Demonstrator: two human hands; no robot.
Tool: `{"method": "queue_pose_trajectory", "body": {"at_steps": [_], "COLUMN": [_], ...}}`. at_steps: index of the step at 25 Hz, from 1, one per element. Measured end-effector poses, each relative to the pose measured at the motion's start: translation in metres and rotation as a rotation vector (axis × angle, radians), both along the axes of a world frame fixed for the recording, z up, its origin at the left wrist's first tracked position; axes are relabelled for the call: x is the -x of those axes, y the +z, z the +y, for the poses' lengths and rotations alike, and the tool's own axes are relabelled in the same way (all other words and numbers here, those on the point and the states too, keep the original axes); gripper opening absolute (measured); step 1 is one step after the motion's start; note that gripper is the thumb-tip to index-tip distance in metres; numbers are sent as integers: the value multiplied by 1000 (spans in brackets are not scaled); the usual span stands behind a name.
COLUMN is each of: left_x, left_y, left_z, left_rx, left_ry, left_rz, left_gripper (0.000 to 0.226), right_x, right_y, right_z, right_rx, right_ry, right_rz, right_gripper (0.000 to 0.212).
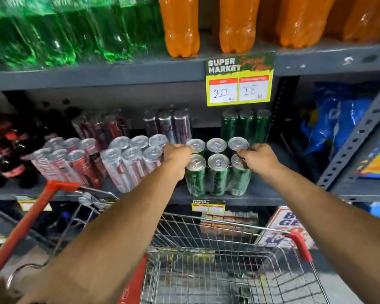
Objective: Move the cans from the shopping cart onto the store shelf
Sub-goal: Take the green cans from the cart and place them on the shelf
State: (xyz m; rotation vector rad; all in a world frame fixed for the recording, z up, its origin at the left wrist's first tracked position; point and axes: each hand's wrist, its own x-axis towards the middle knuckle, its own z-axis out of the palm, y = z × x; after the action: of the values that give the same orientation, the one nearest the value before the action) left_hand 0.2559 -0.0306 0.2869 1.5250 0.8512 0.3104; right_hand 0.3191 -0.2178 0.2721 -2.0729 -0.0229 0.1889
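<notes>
now both bare arms reach straight forward from the bottom of the frame, over the shopping cart (217, 242), toward the middle shelf (261, 194) at centre. the left hand (177, 157) is curled, knuckles up, against the left side of a six-pack of green cans (217, 166), fingers wrapped round the near-left can's top. the right hand (258, 157) mirrors it on the right side, fingertips pinching the rims of the two right-hand cans. so each hand is grasping the pack from its own side. the pack stands on the shelf, cans upright, long axes vertical, silver tops facing up, in two rows of three running left to right; a clear wrap seems to bind them. more green cans (246, 125) stand upright just behind, deeper on the same shelf. left of the pack, silver cans (133, 159) and red cans (68, 161) sit in like packs. a yellow price tag (239, 84) hangs from the shelf above, which carries orange bottles (180, 27) and blurred green bottles (64, 29) at upper left.
</notes>
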Motion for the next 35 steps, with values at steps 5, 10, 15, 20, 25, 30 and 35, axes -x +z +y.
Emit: {"method": "queue_pose_trajectory", "body": {"at_steps": [5,10,15,20,25,30,35], "left_x": [7,44,48,37,13,1,2], "left_y": [3,-43,-73,-70,-76,-80,-81], "left_z": [-7,-9,-14,-25,-68,-99,-104], "left_rx": [-8,-229,-441,-499,-489,-489,-492], "left_ry": [-51,-413,-373,-400,-474,-473,-453], "left_rz": [-56,-27,116,137,74,43,58], "left_gripper": [14,95,60,60,58,56,55], "right_x": [-12,33,43,39,25,10,3], "right_y": [-21,-45,-62,-68,-56,-54,-61], "right_z": [5,-28,-13,-27,-75,-104,-109], "right_rx": [-59,-114,1,28,77,72,64], "right_ry": [-47,289,164,136,97,116,145], "right_rz": [-29,-38,-225,-256,-242,-160,-127], "right_gripper": [42,99,74,68,62,66,68]}}
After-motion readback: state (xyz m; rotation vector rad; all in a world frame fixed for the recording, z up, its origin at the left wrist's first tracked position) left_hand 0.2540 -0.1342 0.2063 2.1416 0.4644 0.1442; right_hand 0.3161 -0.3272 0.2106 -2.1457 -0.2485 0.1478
